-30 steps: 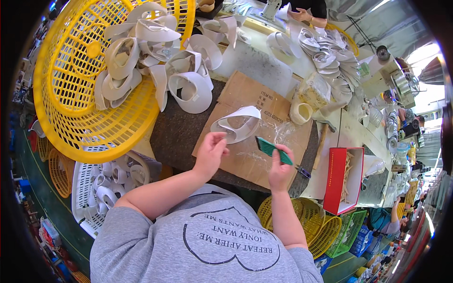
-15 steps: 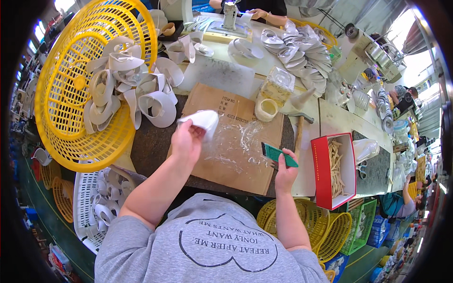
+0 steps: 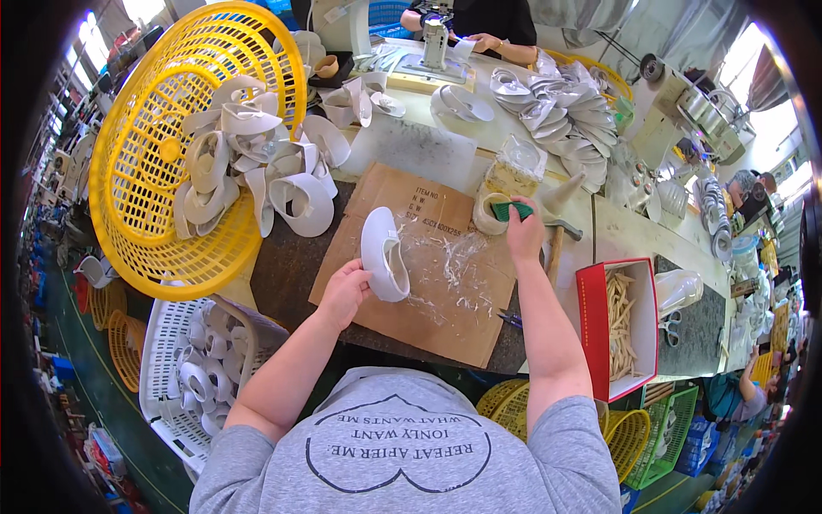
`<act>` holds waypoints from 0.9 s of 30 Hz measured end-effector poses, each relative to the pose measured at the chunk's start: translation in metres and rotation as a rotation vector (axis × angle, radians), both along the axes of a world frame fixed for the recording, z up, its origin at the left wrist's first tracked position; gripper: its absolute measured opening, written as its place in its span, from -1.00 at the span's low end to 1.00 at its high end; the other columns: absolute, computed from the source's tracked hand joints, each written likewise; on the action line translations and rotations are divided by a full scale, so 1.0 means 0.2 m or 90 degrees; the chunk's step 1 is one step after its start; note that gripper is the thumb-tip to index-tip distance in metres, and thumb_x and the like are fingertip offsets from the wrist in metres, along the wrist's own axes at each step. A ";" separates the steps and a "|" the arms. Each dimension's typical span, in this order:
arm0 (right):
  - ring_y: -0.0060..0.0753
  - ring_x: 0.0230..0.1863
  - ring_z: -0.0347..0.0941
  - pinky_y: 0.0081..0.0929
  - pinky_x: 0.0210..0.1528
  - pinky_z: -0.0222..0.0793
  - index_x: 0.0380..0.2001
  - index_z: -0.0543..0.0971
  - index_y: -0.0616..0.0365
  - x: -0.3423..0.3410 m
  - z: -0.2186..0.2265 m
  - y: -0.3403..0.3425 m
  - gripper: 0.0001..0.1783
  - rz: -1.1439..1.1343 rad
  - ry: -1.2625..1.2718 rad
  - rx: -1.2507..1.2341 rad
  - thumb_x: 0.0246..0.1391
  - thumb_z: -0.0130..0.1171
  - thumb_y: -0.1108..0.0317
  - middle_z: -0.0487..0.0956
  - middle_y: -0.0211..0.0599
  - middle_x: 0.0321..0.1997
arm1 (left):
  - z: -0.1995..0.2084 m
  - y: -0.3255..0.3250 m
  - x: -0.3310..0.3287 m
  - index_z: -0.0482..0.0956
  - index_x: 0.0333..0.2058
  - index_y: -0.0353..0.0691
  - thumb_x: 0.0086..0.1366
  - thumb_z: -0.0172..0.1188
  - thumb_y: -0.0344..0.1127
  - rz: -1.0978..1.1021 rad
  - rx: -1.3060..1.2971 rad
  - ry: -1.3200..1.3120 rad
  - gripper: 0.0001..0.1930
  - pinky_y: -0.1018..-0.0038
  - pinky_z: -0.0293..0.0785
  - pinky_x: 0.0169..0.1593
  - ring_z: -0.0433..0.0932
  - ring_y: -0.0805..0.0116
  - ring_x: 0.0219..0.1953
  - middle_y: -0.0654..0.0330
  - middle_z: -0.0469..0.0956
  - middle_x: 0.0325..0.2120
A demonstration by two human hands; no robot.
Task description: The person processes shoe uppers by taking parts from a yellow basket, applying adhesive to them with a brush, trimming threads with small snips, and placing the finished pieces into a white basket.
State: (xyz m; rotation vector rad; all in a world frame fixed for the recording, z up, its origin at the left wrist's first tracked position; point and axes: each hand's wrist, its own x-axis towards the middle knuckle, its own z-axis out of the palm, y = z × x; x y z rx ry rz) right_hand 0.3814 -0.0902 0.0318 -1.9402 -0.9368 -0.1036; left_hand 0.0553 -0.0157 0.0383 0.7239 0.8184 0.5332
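My left hand (image 3: 345, 294) pinches the edge of a white shoe upper (image 3: 373, 257), holding it upright over a brown cardboard sheet (image 3: 402, 321). My right hand (image 3: 524, 230) grips a flat green brush (image 3: 511, 209), its far end in the mouth of a cream, crusted glue pot (image 3: 486, 219). The brush tip is hidden inside the pot. Behind the pot stands a yellowish block-like container (image 3: 512, 171) with a whitish top. Whitish dried strands (image 3: 445, 253) lie scattered on the cardboard.
A yellow basket (image 3: 111, 184) with several white uppers leans at left, above a white basket (image 3: 158, 377) of more. At right are a hammer (image 3: 565, 230), a red box (image 3: 592, 330) of wooden sticks and scissors (image 3: 671, 330). Across the table, a co-worker's hand (image 3: 486, 43) is near a machine.
The brush in my right hand has moved up and away from me, from above the cardboard's right edge into the pot. My left hand has turned the upper upright and brought it nearer.
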 end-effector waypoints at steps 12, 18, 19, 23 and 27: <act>-0.47 -0.42 0.49 -0.57 -0.48 0.51 -0.19 0.40 0.24 -0.23 0.16 -0.06 -0.80 0.154 0.540 0.125 0.09 0.02 0.49 0.49 -0.24 -0.31 | 0.00 0.02 -0.01 0.20 0.16 -0.16 0.36 -0.16 -0.26 -0.009 -0.022 -0.052 -0.59 0.39 0.43 -0.04 0.49 0.36 -0.12 0.16 0.47 -0.12; -0.48 -0.29 0.49 -0.51 -0.33 0.51 -0.19 0.44 0.10 -0.70 0.15 0.15 -0.82 0.311 0.564 0.132 0.10 0.08 0.43 0.49 -0.36 -0.28 | 0.05 0.01 0.03 0.17 0.17 -0.16 0.39 -0.29 -0.18 -0.117 0.001 0.018 -0.58 0.31 0.42 -0.01 0.50 0.30 -0.11 0.12 0.47 -0.12; -0.48 -0.25 0.49 -0.51 -0.31 0.50 -0.20 0.45 0.07 -0.73 0.15 0.18 -0.83 0.327 0.439 0.086 0.10 0.08 0.44 0.50 -0.38 -0.27 | 0.08 0.01 0.03 0.18 0.16 -0.16 0.39 -0.29 -0.18 -0.126 -0.019 0.046 -0.59 0.30 0.42 -0.02 0.50 0.28 -0.11 0.12 0.47 -0.12; -0.42 -0.23 0.51 -0.50 -0.28 0.47 -0.24 0.48 0.05 -0.75 0.21 0.15 -0.77 0.444 0.247 0.116 0.00 0.13 0.55 0.54 -0.36 -0.24 | 0.12 0.00 0.02 0.23 0.11 -0.16 0.39 -0.31 -0.17 -0.108 -0.077 0.029 -0.61 0.29 0.43 -0.03 0.51 0.25 -0.13 0.10 0.47 -0.12; -0.18 -0.22 0.50 -0.38 -0.21 0.43 -0.22 0.49 0.00 -0.75 0.29 -0.13 -0.53 0.610 -0.134 -0.001 -0.33 0.19 0.61 0.53 -0.27 -0.24 | 0.12 0.03 0.00 0.25 0.08 -0.15 0.39 -0.33 -0.15 -0.071 -0.105 -0.057 -0.62 0.27 0.43 -0.03 0.51 0.24 -0.13 0.10 0.47 -0.13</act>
